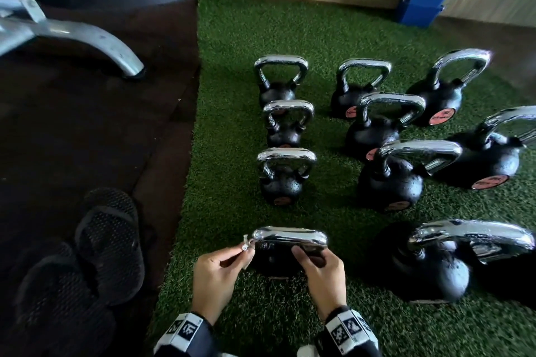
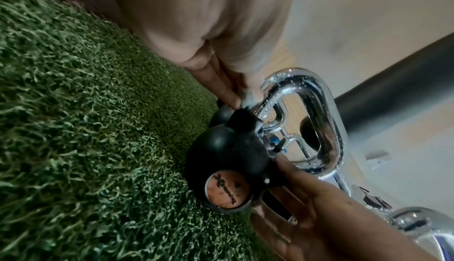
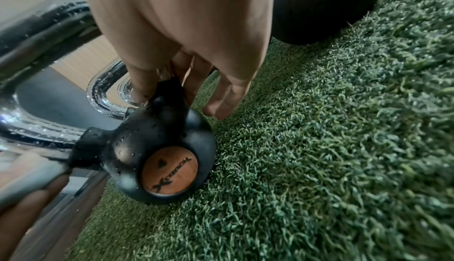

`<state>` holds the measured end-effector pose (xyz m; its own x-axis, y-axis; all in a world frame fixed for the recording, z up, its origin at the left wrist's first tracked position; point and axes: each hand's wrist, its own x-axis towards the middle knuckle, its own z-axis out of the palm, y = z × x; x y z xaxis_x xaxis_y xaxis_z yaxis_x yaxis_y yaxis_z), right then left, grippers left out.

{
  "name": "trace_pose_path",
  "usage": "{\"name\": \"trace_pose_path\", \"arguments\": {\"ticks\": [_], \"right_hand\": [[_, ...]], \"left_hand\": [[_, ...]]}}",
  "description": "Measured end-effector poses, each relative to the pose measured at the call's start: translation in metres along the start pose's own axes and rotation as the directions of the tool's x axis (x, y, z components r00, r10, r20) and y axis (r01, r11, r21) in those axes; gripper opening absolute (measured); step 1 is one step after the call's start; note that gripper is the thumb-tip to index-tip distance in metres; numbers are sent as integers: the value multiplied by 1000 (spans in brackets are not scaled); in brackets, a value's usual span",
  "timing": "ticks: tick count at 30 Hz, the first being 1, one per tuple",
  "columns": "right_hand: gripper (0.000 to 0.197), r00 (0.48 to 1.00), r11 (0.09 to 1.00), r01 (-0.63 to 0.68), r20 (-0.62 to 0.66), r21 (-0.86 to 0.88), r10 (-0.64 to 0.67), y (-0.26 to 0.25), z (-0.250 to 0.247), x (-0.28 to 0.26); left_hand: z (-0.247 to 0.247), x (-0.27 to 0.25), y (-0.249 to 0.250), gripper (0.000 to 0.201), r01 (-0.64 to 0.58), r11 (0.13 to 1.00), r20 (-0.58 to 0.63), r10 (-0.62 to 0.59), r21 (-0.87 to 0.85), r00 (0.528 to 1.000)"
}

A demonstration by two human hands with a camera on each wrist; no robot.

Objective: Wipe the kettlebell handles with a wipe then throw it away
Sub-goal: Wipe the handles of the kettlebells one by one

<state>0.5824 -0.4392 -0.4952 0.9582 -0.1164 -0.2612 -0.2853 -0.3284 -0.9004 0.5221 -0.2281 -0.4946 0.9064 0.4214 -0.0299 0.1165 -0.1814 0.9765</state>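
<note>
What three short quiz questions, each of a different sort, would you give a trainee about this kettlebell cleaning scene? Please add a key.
1. True or false: the nearest kettlebell stands on the green turf.
2. Multiple choice: which hand pinches the wipe at the end of the chrome handle? A. the left hand B. the right hand C. neither
3. Fill in: the round label on the kettlebell's body is coloured ______.

Key: 1 true; 2 A; 3 orange. The right hand grips the kettlebell at the other end of the handle, seemingly to steady it.
</note>
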Motion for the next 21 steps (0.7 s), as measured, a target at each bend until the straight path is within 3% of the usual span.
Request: {"name": "trace_pose_path", "arguments": {"ticks": [7, 9, 12, 17, 19, 21], "right_hand": [[22, 998, 983, -51, 33, -178, 58, 3, -16, -10], [21, 999, 968, 16, 48, -251, -4, 5, -21, -16], [35, 987, 948, 133, 123, -289, -101, 5, -21, -27], [19, 970, 939, 229, 147, -257, -196, 0, -15, -17], [27, 978, 953, 195, 121, -232, -171, -8, -13, -2], [49, 984, 975, 105, 160, -196, -73, -14, -11, 13]], "left_hand": [[8, 21, 9, 19, -1, 999, -23, 2, 45, 1000], [17, 34, 18, 21, -4, 998, -33, 6, 69, 999], [36, 57, 35, 22, 71, 987, 35, -76, 142, 996], [63, 72, 50, 9, 74, 984, 167, -102, 164, 981], [63, 75, 51, 1, 113, 985, 214, -139, 127, 967], [59, 76, 50, 8, 164, 983, 260, -178, 77, 949]]}}
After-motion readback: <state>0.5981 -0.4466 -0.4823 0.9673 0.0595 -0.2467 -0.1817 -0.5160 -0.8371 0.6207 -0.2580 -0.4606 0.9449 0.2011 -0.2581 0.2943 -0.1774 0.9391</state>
